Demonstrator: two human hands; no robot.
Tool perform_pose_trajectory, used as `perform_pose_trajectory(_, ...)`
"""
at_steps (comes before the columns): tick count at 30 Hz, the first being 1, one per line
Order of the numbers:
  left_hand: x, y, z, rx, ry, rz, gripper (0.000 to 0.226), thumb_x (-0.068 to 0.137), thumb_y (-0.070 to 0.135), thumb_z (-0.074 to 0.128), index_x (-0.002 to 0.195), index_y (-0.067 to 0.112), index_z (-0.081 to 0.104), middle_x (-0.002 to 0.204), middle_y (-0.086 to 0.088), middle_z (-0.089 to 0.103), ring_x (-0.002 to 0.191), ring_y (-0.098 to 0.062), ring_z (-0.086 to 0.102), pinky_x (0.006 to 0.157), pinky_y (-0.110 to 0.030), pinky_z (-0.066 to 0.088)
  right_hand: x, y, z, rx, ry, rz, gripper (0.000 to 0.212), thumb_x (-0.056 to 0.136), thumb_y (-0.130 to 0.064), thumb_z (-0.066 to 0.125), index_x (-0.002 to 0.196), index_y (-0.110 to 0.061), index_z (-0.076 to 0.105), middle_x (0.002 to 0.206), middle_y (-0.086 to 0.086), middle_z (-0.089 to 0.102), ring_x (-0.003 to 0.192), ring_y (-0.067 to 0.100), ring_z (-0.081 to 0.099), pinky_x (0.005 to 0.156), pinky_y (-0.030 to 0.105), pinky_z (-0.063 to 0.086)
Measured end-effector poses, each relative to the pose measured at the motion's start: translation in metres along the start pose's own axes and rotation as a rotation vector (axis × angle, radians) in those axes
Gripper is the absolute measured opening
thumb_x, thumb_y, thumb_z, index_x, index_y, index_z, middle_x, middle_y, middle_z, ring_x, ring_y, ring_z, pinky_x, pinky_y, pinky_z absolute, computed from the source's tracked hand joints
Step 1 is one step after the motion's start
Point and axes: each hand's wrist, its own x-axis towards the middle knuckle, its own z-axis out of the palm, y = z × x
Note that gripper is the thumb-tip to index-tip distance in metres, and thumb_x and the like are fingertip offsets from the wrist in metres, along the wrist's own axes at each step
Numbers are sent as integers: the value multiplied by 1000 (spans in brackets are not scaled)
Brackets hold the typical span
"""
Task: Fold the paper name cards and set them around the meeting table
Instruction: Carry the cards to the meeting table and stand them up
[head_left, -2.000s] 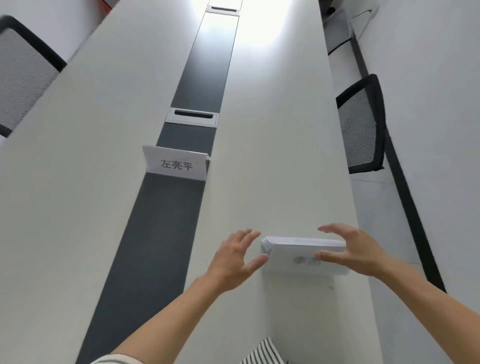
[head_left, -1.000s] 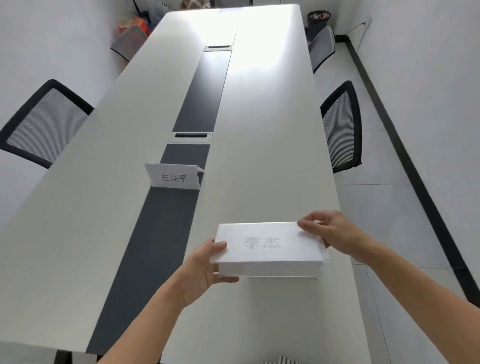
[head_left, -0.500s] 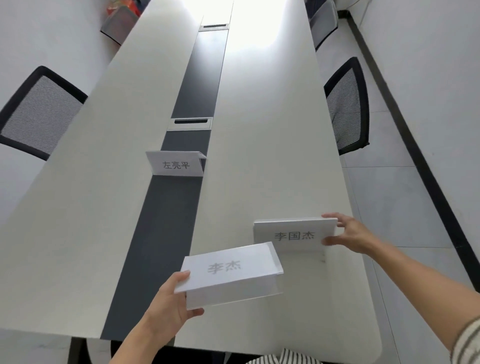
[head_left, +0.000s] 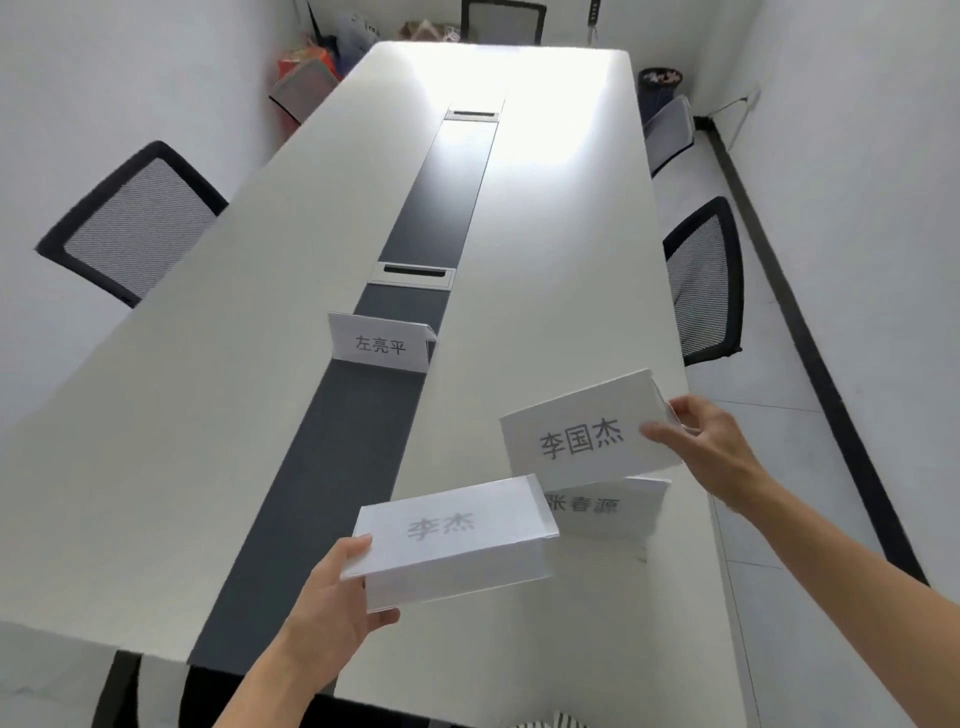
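Fingers (head_left: 657, 431) hide card (head_left: 582, 436) edge, third card (head_left: 618, 506) half-covered

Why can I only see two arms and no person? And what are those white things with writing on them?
The camera sits on the person's head and looks down, so you see only their arms. The left hand holds a folded paper name card, and the right hand holds up another card. Below that one, a third card stands on the long white meeting table. A fourth card stands further along, at the dark strip down the table's middle. Black mesh chairs wait along the sides.
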Motion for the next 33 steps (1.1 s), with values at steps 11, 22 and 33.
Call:
perform_pose_trajectory(11,-167,-105,8,-344,344,358,46,82,36,48,119,11,62,114,-16,68,85,-28,57,59,-38,43,-62,-7,51,439,-362,191,17,94,-18,48,96,-13,64,101,13,63,89,32,61,64,40,62)
perform_pose_trajectory(22,-367,-264,1,-685,813,532,37,80,31,45,107,15,63,97,-9,72,67,-21,64,53,-36,40,-229,-15,168,276,-866,211,19,94,-19,46,100,-17,64,107,14,65,97,33,61,76,48,56)
perform_pose_trajectory(33,-549,-406,-95,-878,1124,637,35,91,30,36,112,17,60,97,-8,72,76,-24,60,54,-35,39,-446,-37,324,157,-1042,246,16,96,-23,46,103,-16,59,102,9,66,92,27,63,77,47,53)
